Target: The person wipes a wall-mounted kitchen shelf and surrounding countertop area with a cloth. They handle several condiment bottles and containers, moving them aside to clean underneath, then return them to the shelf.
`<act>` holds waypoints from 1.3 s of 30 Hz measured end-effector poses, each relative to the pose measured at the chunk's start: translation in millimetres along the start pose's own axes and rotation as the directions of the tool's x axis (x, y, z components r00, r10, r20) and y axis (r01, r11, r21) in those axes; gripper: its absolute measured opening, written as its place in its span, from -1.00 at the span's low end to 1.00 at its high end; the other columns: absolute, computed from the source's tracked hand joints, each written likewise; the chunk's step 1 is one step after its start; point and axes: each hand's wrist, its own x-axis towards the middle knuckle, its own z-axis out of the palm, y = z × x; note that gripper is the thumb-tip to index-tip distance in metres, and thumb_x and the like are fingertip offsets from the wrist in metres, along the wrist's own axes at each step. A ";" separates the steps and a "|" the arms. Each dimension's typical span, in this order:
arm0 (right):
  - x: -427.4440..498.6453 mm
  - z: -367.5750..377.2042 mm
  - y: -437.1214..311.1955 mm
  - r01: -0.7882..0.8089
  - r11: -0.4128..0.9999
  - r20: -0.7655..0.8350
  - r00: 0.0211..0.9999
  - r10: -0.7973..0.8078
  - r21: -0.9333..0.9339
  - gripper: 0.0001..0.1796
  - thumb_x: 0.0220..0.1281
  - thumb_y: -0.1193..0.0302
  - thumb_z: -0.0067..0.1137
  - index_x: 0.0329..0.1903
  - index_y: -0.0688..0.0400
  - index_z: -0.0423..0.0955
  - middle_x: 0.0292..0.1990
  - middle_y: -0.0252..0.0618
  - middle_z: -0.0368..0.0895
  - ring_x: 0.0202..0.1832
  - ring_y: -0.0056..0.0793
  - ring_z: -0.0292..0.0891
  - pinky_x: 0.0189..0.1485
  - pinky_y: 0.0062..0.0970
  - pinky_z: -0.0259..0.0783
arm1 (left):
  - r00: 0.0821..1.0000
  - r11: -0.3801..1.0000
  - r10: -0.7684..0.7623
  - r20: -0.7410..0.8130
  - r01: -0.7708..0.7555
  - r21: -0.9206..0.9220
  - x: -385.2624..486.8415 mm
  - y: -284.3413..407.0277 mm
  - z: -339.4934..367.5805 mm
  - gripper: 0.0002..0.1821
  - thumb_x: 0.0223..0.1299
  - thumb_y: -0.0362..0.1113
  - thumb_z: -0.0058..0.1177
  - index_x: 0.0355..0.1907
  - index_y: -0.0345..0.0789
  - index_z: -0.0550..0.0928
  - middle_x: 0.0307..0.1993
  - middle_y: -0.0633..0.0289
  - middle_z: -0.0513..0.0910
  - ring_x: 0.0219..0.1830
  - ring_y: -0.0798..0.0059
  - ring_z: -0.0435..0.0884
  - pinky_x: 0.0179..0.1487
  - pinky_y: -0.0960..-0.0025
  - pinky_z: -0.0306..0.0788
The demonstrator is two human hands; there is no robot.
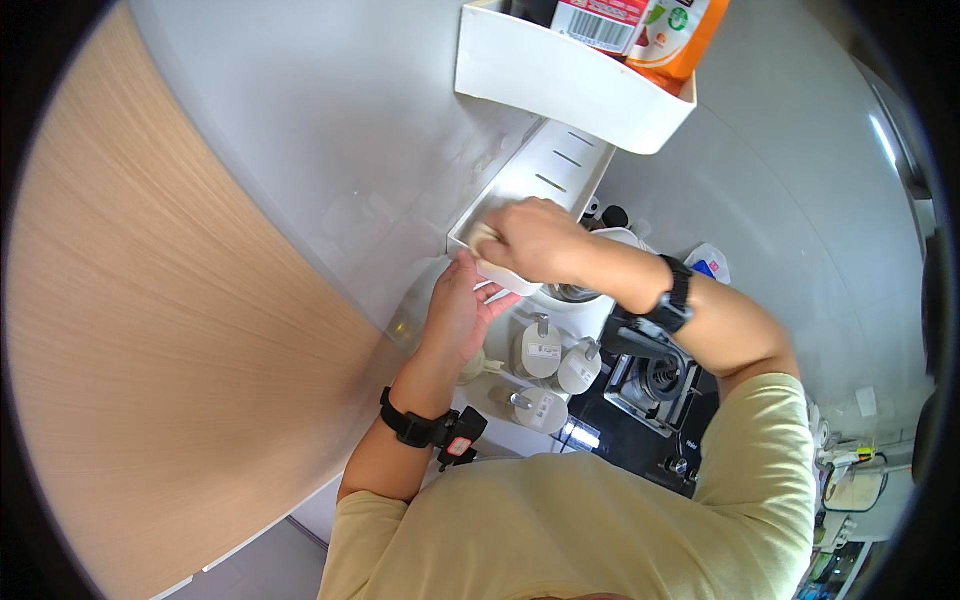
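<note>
A narrow white shelf with slots in its floor runs along the grey wall. My right hand is closed around a beige cloth, pressed inside the shelf's near end; motion blurs both, and the fingers partly hide the cloth. At that same end, my left hand holds the shelf's corner, its thumb by the rim and its fingers spread underneath. Below the hands stand several canisters with pale lids that bear labels.
Higher up hangs a white bin holding packaged goods. A black gas hob lies to the right. Dark-capped bottles stand behind my right forearm. A wood-grain panel fills the left side.
</note>
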 end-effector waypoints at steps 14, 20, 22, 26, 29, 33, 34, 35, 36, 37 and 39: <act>1.7 -30.3 66.9 -0.093 0.754 -0.177 0.947 0.269 0.650 -0.67 0.40 0.23 0.00 -0.11 0.26 0.54 -0.28 -0.31 0.62 -0.23 -0.63 0.51 -0.16 -0.58 0.45 | 1.000 0.996 0.007 0.024 -0.005 -0.085 0.8 -2.0 -6.7 -0.65 0.44 -0.25 -0.20 0.12 -0.45 0.30 0.10 0.03 0.40 0.10 0.17 0.46 0.18 0.08 0.46; 3.8 -17.5 92.3 -0.004 -0.232 0.037 0.989 0.141 0.973 -0.63 0.42 0.38 -0.10 0.15 0.36 0.31 0.05 -0.05 0.50 0.02 -0.24 0.54 0.11 -0.26 0.50 | 0.999 0.998 0.013 0.041 -0.011 -0.067 -0.2 -0.4 -6.4 -0.64 0.44 -0.26 -0.21 0.13 -0.46 0.28 0.13 0.00 0.37 0.12 0.13 0.45 0.18 0.07 0.46; 4.6 -12.3 98.4 -0.014 -0.241 0.035 0.996 0.085 0.970 -0.64 0.42 0.39 -0.11 0.14 0.35 0.32 0.04 -0.05 0.51 0.01 -0.27 0.54 0.11 -0.27 0.50 | 0.999 0.998 0.017 0.048 -0.014 -0.064 -0.2 -0.4 -6.7 -0.65 0.44 -0.27 -0.22 0.13 -0.46 0.28 0.12 0.00 0.37 0.13 0.13 0.45 0.18 0.07 0.46; 13.1 -11.1 108.1 -0.019 0.513 -0.087 0.979 0.182 0.858 -0.51 0.26 0.32 0.11 0.14 0.38 0.34 0.05 -0.06 0.51 -0.02 -0.21 0.55 0.08 -0.29 0.47 | 0.999 0.998 0.023 0.049 -0.021 -0.052 0.4 -2.3 -7.9 -0.65 0.44 -0.27 -0.22 0.13 -0.46 0.27 0.12 -0.01 0.38 0.14 0.12 0.44 0.18 0.07 0.47; 19.0 -10.4 114.7 -0.146 0.943 -0.247 0.943 0.224 0.298 -0.42 0.02 0.38 0.33 0.10 0.32 0.37 -0.12 -0.09 0.59 -0.12 -0.33 0.55 -0.03 -0.44 0.46 | 0.999 0.998 0.026 0.037 -0.024 -0.051 0.7 -3.2 -8.6 -0.65 0.44 -0.27 -0.22 0.13 -0.46 0.27 0.12 -0.01 0.38 0.14 0.13 0.44 0.17 0.08 0.47; 28.4 -3.0 128.8 -0.191 0.981 -0.433 0.884 0.178 0.012 -0.53 0.07 0.35 0.28 0.03 0.29 0.43 -0.20 -0.03 0.61 -0.18 -0.30 0.56 -0.11 -0.41 0.46 | 0.999 0.999 0.031 0.030 -0.030 -0.026 0.4 -3.1 -7.7 -0.64 0.44 -0.26 -0.21 0.14 -0.45 0.27 0.13 0.00 0.37 0.13 0.13 0.45 0.17 0.08 0.47; 29.4 -2.2 134.6 -0.153 0.988 -0.448 0.883 0.139 0.006 -0.55 0.10 0.33 0.27 0.01 0.29 0.45 -0.21 -0.02 0.61 -0.19 -0.28 0.56 -0.13 -0.39 0.46 | 0.999 0.999 0.030 0.023 -0.029 -0.036 -0.2 -3.3 -6.9 -0.66 0.43 -0.27 -0.21 0.12 -0.45 0.29 0.11 -0.01 0.38 0.13 0.11 0.44 0.19 0.05 0.45; 30.9 -2.0 140.5 -0.170 0.981 -0.497 0.846 0.193 0.092 -0.57 0.12 0.30 0.25 0.00 0.27 0.46 -0.21 -0.02 0.62 -0.20 -0.26 0.57 -0.14 -0.37 0.46 | 1.000 0.999 0.030 0.006 -0.029 -0.039 -0.7 -3.4 -6.3 -0.67 0.43 -0.28 -0.20 0.09 -0.46 0.31 0.09 -0.02 0.39 0.12 0.09 0.44 0.20 0.01 0.43; 32.1 -3.7 146.5 -0.175 0.966 -0.525 0.813 0.251 0.191 -0.58 0.15 0.28 0.23 -0.01 0.26 0.47 -0.21 -0.01 0.62 -0.21 -0.23 0.57 -0.15 -0.35 0.46 | 0.999 0.999 0.037 -0.003 -0.037 -0.030 -1.3 -3.3 -5.6 -0.69 0.42 -0.28 -0.20 0.07 -0.46 0.33 0.06 -0.03 0.41 0.11 0.08 0.43 0.22 -0.02 0.40; 32.0 -6.2 152.0 -0.171 0.942 -0.562 0.767 0.311 0.289 -0.60 0.17 0.25 0.21 -0.02 0.25 0.48 -0.21 -0.01 0.62 -0.22 -0.20 0.57 -0.16 -0.32 0.46 | 0.999 0.999 0.037 -0.005 -0.037 -0.037 -1.6 -3.1 -5.3 -0.69 0.42 -0.28 -0.20 0.07 -0.46 0.33 0.07 -0.02 0.41 0.10 0.08 0.43 0.21 -0.02 0.41; 32.9 -11.8 156.2 -0.288 0.945 -0.613 0.721 0.322 0.157 -0.64 0.15 0.25 0.18 -0.05 0.17 0.52 -0.21 0.02 0.62 -0.17 -0.03 0.56 -0.07 -0.22 0.44 | 0.998 0.998 0.054 0.017 -0.053 -0.018 -2.5 -2.7 -4.8 -0.69 0.42 -0.28 -0.20 0.07 -0.46 0.33 0.08 -0.01 0.40 0.09 0.09 0.44 0.20 -0.01 0.42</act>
